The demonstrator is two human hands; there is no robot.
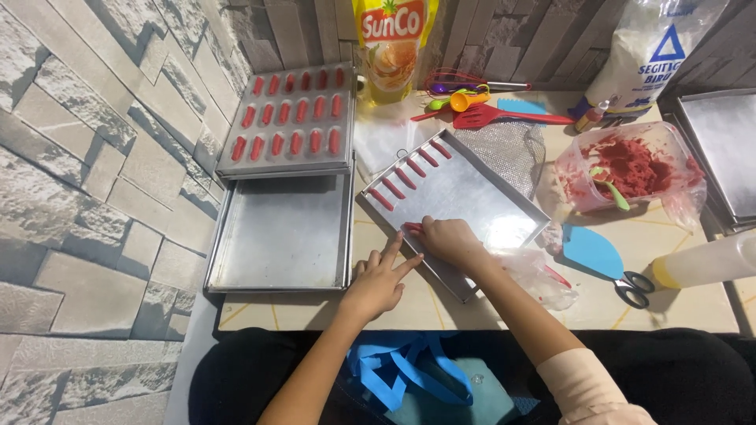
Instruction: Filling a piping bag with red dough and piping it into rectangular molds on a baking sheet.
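A metal baking tray (472,197) lies slanted on the table in front of me, with several red dough sticks (408,178) lined along its left edge. My right hand (447,238) rests on the tray's near corner, fingertips on a red dough piece (413,227). My left hand (379,278) lies flat on the table just left of that tray, fingers spread, holding nothing. A clear tub of red dough (626,165) with a green spoon stands to the right.
To the left, an empty tray (279,236) sits under another tray (287,118) filled with red sticks. A cooking oil pouch (390,43), flour bag (650,51), red spatula (504,116), blue-handled scissors (606,264), squeeze bottle (709,264) and a further tray (720,149) surround the work area.
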